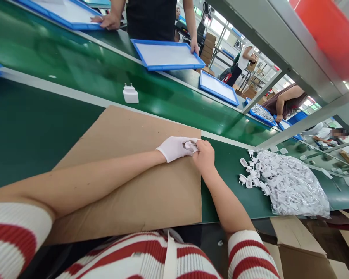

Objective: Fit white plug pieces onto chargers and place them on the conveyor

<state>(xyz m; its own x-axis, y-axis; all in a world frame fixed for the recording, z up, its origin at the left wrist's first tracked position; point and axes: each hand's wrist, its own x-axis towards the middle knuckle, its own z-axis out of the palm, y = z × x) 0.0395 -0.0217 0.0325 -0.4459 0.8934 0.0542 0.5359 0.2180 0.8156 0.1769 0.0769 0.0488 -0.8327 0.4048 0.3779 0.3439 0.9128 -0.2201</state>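
My left hand (175,148), in a white glove, is closed around a small white plastic piece (191,146). Pressed against the same piece are the pinched fingers of my bare right hand (205,155). The fingers cover most of it, so its exact kind cannot be made out. Both hands are just above the right edge of a flat cardboard sheet (151,186). Beyond the sheet, a white two-pin charger (130,95) sits on the green conveyor belt (101,73), prongs pointing away from me.
To the right, a clear plastic bag (296,186) bulges with white plug parts, and several loose plug pieces (250,174) lie beside it. Blue-rimmed trays (168,54) line the far side, where a person's hand (194,45) touches one. A metal frame (305,124) slants across the right.
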